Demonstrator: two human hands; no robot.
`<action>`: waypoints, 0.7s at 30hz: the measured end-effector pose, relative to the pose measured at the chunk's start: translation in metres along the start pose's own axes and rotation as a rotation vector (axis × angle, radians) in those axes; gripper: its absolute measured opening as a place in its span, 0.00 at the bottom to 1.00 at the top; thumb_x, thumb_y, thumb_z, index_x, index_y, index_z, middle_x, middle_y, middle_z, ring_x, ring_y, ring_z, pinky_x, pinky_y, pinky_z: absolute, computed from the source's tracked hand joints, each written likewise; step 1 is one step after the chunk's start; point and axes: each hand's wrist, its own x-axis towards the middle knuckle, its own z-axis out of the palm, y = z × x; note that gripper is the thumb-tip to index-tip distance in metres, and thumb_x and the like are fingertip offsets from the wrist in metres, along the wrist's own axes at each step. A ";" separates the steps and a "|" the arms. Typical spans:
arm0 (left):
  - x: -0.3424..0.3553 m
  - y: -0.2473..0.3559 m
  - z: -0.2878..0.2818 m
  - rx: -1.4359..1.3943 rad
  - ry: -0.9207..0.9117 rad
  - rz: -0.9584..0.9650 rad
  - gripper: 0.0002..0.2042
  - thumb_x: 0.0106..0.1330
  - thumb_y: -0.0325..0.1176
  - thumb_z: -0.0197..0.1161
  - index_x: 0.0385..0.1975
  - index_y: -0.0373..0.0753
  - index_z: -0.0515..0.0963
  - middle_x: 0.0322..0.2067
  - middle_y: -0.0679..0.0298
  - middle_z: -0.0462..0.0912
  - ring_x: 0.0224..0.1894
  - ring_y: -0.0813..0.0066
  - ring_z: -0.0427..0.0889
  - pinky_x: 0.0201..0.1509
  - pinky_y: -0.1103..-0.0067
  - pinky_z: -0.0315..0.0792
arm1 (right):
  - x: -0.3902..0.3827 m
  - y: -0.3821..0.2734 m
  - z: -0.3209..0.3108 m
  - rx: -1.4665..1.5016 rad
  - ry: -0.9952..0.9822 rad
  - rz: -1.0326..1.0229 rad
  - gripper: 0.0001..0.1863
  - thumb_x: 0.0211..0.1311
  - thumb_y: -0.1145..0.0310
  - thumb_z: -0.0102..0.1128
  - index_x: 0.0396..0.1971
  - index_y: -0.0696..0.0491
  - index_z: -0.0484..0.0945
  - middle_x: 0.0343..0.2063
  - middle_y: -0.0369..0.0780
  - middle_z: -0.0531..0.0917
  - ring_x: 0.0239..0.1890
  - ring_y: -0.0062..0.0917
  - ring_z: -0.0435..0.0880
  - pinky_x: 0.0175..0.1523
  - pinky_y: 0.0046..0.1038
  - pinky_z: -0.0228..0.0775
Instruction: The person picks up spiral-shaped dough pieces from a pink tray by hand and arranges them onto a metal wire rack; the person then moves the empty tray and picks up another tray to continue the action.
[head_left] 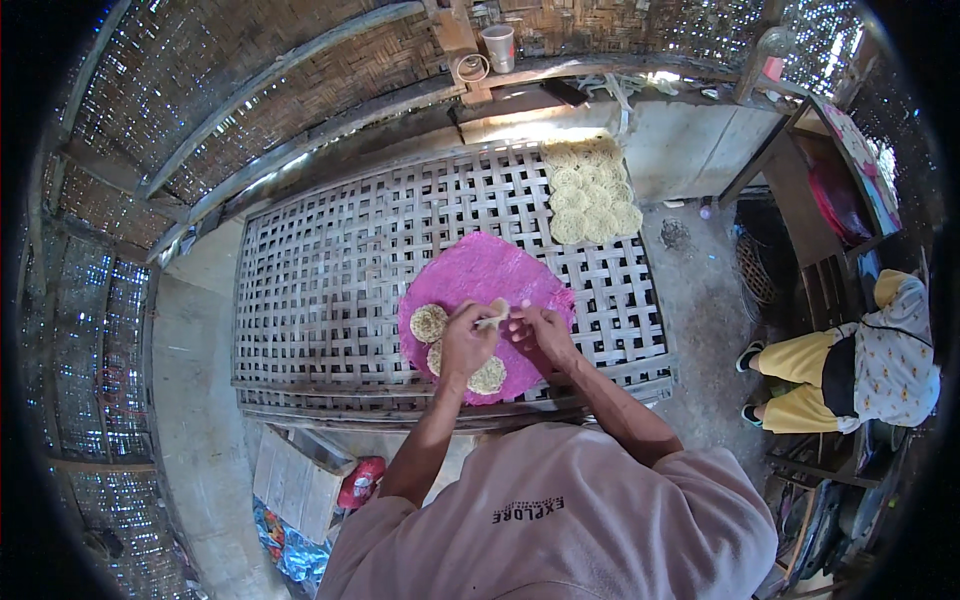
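On the lattice table lies a pink, roughly round mat (478, 262). Above its middle, my left hand (468, 342) is closed on a thin pale piece (497, 312), its edge curling up past my fingers. My right hand (545, 334) faces it a short way to the right, fingers curled inward; whatever they pinch is too small to make out. Flat round pale-yellow cakes of tangled strands rest on the mat: one (428, 323) to the left of my left hand, another (487, 376) below it, and one (434, 358) partly hidden by that hand.
Several similar cakes (595, 200) lie in rows at the table's far right corner. The woven slat table (320, 290) has open gaps. A cup (498, 47) stands on the wall ledge. At right, a person in yellow trousers (800, 365) is near a wooden cabinet (800, 150).
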 end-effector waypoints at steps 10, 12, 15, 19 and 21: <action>-0.033 0.006 0.050 0.302 -0.141 0.137 0.21 0.51 0.26 0.67 0.48 0.36 0.79 0.55 0.55 0.75 0.59 0.55 0.72 0.65 0.67 0.64 | 0.000 -0.035 -0.093 0.113 0.343 -0.180 0.15 0.59 0.77 0.52 0.47 0.62 0.76 0.37 0.42 0.84 0.36 0.26 0.84 0.41 0.27 0.79; -0.049 -0.012 0.040 0.459 -0.146 0.139 0.21 0.54 0.26 0.64 0.50 0.33 0.77 0.56 0.52 0.74 0.60 0.52 0.70 0.67 0.65 0.63 | 0.022 -0.030 -0.138 -0.033 0.437 -0.311 0.18 0.54 0.76 0.54 0.47 0.61 0.77 0.37 0.43 0.84 0.37 0.30 0.84 0.45 0.30 0.75; -0.088 -0.044 0.017 0.626 -0.183 0.135 0.21 0.56 0.26 0.59 0.52 0.31 0.76 0.58 0.49 0.72 0.61 0.49 0.69 0.68 0.64 0.62 | 0.035 -0.051 -0.167 -0.276 0.533 -0.325 0.20 0.52 0.75 0.57 0.48 0.60 0.77 0.39 0.45 0.84 0.43 0.31 0.83 0.50 0.31 0.73; -0.104 -0.040 0.016 0.599 -0.186 0.114 0.21 0.57 0.25 0.56 0.53 0.30 0.75 0.57 0.47 0.72 0.60 0.47 0.69 0.67 0.64 0.62 | 0.046 -0.073 -0.193 -0.540 0.634 -0.496 0.21 0.54 0.77 0.57 0.50 0.58 0.76 0.39 0.43 0.84 0.43 0.32 0.84 0.50 0.31 0.74; -0.103 -0.029 0.018 0.605 -0.156 0.076 0.21 0.56 0.25 0.57 0.52 0.30 0.75 0.53 0.47 0.74 0.57 0.47 0.71 0.65 0.63 0.64 | 0.042 -0.083 -0.197 -0.679 0.673 -0.468 0.21 0.53 0.76 0.58 0.50 0.56 0.77 0.39 0.44 0.84 0.43 0.36 0.83 0.50 0.34 0.74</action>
